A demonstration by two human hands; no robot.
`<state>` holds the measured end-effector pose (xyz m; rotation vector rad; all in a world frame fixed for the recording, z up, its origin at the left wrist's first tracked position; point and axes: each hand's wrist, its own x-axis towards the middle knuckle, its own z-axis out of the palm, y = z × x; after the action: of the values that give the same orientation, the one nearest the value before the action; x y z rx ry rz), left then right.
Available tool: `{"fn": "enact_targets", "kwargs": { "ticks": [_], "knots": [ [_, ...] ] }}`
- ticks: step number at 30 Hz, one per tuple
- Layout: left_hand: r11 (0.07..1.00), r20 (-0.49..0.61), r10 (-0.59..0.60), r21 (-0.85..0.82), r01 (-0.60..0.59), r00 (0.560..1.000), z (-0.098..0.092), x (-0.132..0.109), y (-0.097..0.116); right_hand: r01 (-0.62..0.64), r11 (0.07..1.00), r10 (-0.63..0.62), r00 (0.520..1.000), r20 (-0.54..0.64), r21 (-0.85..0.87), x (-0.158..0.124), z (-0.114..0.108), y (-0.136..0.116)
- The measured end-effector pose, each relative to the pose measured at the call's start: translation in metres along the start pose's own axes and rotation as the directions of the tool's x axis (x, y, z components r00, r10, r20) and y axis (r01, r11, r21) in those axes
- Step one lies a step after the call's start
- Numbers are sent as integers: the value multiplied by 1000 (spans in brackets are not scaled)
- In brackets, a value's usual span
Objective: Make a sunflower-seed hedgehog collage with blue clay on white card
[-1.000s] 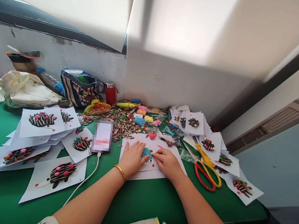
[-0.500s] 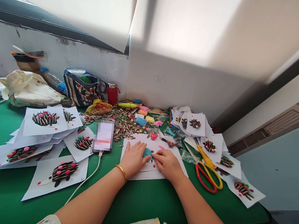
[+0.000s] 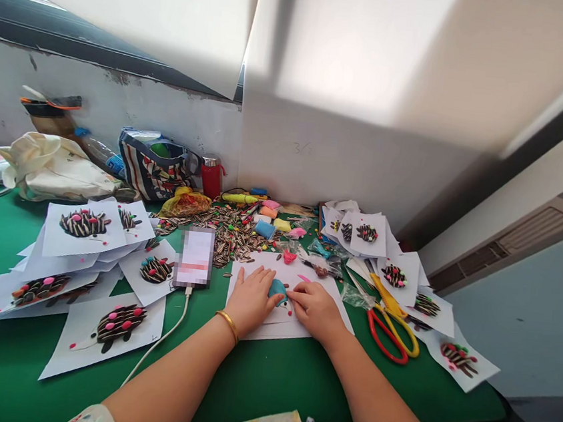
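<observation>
My left hand (image 3: 252, 298) lies flat on a white paper sheet (image 3: 261, 331), fingers stretched out and its thumb at the left edge of a flat blue clay shape (image 3: 278, 291). From the other side my right hand (image 3: 316, 307) reaches in, finger and thumb pinched together at the shape's right edge. Whatever is between those fingertips is too small to make out. Just below the blue clay are small red and dark dots on the paper. A pink clay strip (image 3: 303, 278) and a lump of red clay (image 3: 289, 257) lie beyond my hands.
Sunflower seeds (image 3: 232, 229) and coloured clay lumps (image 3: 264, 228) spread behind the sheet. Finished seed-hedgehog pictures (image 3: 121, 324) are stacked at left and right. Scissors (image 3: 392, 333) lie right of my hand. A phone (image 3: 194, 259) with a white cable (image 3: 163, 339) stands left.
Both hands keep almost the same place on the paper; the right fingertips have shifted very slightly at the edge of the blue clay.
</observation>
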<state>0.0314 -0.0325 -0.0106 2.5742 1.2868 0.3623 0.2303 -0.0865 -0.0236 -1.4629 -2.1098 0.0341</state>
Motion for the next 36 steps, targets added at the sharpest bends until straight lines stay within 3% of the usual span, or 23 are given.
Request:
{"fn": "enact_targets", "kwargs": {
  "ticks": [36],
  "knots": [
    [1000,-3,-5,-21,5,1000,-2,0,2,-39,997,43,998,-53,72,0,1,6]
  ]
}}
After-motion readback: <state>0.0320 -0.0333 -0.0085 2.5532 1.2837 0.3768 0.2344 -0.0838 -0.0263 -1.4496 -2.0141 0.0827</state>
